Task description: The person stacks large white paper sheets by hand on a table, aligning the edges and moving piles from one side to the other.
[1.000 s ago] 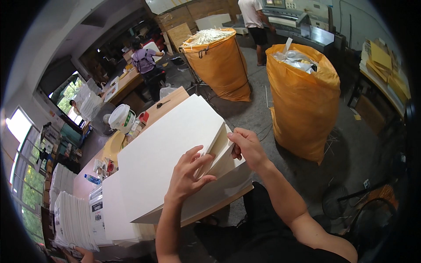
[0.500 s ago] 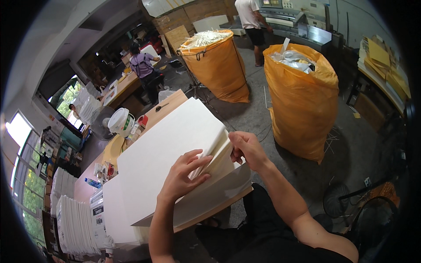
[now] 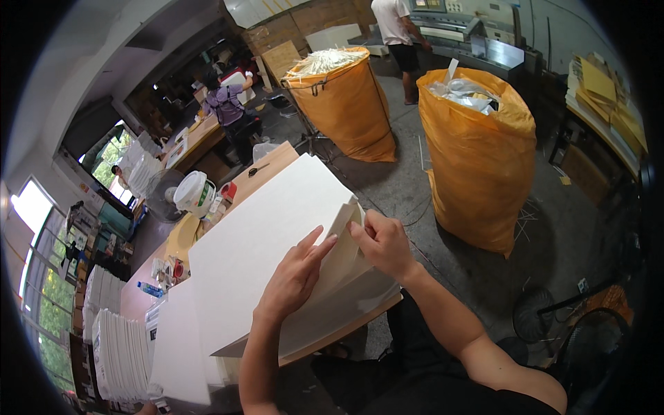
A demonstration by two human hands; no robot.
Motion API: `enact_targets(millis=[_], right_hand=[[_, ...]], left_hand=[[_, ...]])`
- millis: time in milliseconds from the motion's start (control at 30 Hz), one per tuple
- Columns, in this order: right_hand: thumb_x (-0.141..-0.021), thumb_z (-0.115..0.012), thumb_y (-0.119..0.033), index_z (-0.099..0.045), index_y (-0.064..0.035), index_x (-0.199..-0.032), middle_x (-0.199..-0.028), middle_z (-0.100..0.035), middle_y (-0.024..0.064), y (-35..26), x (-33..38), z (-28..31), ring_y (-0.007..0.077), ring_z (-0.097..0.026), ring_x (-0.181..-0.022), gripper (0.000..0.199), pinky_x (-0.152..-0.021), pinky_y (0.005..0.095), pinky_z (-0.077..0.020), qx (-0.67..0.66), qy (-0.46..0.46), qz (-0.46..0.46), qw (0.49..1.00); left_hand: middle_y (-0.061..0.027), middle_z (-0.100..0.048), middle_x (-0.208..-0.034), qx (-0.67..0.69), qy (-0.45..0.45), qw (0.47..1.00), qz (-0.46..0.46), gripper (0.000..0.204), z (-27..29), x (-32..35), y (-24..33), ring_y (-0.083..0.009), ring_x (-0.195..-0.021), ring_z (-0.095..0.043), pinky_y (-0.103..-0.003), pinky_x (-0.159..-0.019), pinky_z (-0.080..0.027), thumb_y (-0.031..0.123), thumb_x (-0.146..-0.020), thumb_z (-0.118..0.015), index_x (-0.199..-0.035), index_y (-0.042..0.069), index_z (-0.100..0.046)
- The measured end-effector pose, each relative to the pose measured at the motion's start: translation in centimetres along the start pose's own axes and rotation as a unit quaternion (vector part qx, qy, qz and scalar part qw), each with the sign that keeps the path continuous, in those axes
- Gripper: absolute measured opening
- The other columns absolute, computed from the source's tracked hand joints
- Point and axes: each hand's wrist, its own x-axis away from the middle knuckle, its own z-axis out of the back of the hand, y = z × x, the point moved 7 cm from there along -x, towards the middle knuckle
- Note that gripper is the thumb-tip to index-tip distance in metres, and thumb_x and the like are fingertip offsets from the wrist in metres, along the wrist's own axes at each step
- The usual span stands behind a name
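Few sheets look separated yet: the right hand [image 3: 382, 242] pinches up a corner of the paper stack [image 3: 270, 242], the left hand [image 3: 294, 277] rests flat and open on top.

You see two tall orange sacks [image 3: 477, 145] [image 3: 344, 100] on floor beyond table, stuffed with pale scraps. White lidded bucket [image 3: 194, 193] at table's far left end. Brown cardboard boxes [image 3: 290, 31] against back wall.
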Motion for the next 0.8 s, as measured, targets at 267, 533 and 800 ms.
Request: enact_targets(millis=[267,533,800], right_hand=[[-0.103,-0.062,-0.026,-0.055,-0.0102,-0.074,-0.060,-0.054,-0.0009,1.1,-0.6,0.0,0.0102,-0.059,-0.052,0.034,-0.046,0.0229,-0.0400,-0.259,-0.066,-0.161,0.950],[-0.104,-0.061,-0.029,-0.056,-0.0098,-0.075,-0.060,-0.055,-0.0004,1.0,-0.5,0.2,0.0099,-0.059,-0.053,0.036,-0.045,0.0230,-0.0403,-0.257,-0.084,-0.137,0.953],[-0.104,-0.062,-0.025,-0.053,-0.0109,-0.073,-0.061,-0.056,0.0007,1.0,-0.7,0.0,0.0113,-0.061,-0.053,0.035,-0.046,0.0235,-0.0413,-0.218,-0.070,-0.145,0.963]], left_hand=[[-0.0152,-0.061,-0.141,0.010,0.015,1.000,-0.008,0.057,-0.3,-0.1,0.7,-0.0338,-0.126,-0.063,-0.042,-0.100,-0.055,0.006,-0.072,-0.089,-0.126,0.014,-0.071],[-0.0156,-0.061,-0.139,0.051,0.023,0.998,-0.021,0.046,0.5,-0.2,0.7,-0.0335,-0.118,-0.066,-0.041,-0.100,-0.057,0.014,-0.081,-0.086,-0.125,0.018,-0.073],[-0.0188,-0.057,-0.145,0.013,0.038,0.999,-0.023,0.039,-0.1,0.0,0.1,-0.0354,-0.114,-0.067,-0.042,-0.097,-0.057,0.006,-0.091,-0.070,-0.128,0.019,-0.070]])
